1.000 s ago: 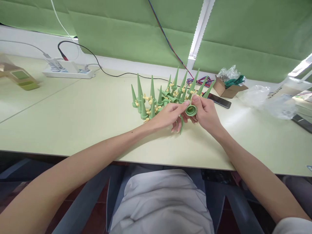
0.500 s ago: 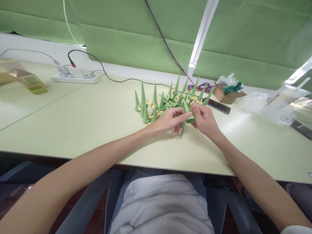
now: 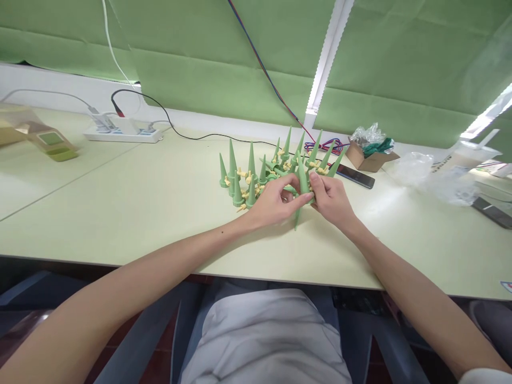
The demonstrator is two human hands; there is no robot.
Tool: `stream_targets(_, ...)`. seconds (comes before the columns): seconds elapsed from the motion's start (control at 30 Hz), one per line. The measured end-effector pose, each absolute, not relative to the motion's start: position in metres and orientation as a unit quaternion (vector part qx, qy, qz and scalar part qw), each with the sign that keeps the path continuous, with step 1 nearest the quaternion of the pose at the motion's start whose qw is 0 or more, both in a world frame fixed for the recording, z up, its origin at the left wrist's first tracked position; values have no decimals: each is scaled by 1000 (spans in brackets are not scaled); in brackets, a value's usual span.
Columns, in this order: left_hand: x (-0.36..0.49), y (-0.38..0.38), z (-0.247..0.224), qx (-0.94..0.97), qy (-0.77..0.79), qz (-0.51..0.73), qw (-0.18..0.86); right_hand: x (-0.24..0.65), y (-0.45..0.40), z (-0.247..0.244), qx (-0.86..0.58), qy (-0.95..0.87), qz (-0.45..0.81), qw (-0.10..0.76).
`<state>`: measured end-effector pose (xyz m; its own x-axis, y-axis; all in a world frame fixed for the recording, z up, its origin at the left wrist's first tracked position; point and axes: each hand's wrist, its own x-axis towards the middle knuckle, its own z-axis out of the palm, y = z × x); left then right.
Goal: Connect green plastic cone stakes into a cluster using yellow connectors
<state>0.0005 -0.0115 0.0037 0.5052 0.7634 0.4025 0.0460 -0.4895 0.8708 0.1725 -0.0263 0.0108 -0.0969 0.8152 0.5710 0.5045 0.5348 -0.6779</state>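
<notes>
My left hand [image 3: 278,201] and my right hand [image 3: 331,198] meet at one green cone [image 3: 303,178], which stands nearly upright between them. Fingers of both hands close on its lower part, and its base is mostly hidden. Below my left hand, the tip of another green cone [image 3: 296,220] points toward the table's front edge. Behind and to the left of my hands stand several green cones [image 3: 232,162] with small yellow pieces [image 3: 248,178] on or beside them. Some green pieces lie on their sides in the middle of the group.
A black phone [image 3: 355,176] lies right of the cones, near a cardboard box [image 3: 366,159] holding plastic and green material. Further right are a plastic bag [image 3: 456,184], a cup [image 3: 466,157] and another phone [image 3: 493,212]. A power strip [image 3: 124,134] sits at the back left.
The cone between my hands has turned more upright, so its open base no longer faces the camera. My left fingers have closed in on it. The whole view has shifted slightly.
</notes>
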Motion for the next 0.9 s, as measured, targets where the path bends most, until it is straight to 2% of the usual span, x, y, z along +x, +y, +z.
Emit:
stream_targets(0.27,4,-11,-1,802,214,477,290,170,-23,5,-463,-708,242,475)
stream_targets(0.47,4,-9,-3,817,196,485,241,169,-21,0,-458,-679,304,486)
stream_targets(0.67,4,-10,2,809,210,508,207,163,-24,6,-428,-626,400,516)
stream_targets(0.9,4,-9,3,791,231,516,234,160,-28,12,-427,-612,411,524)
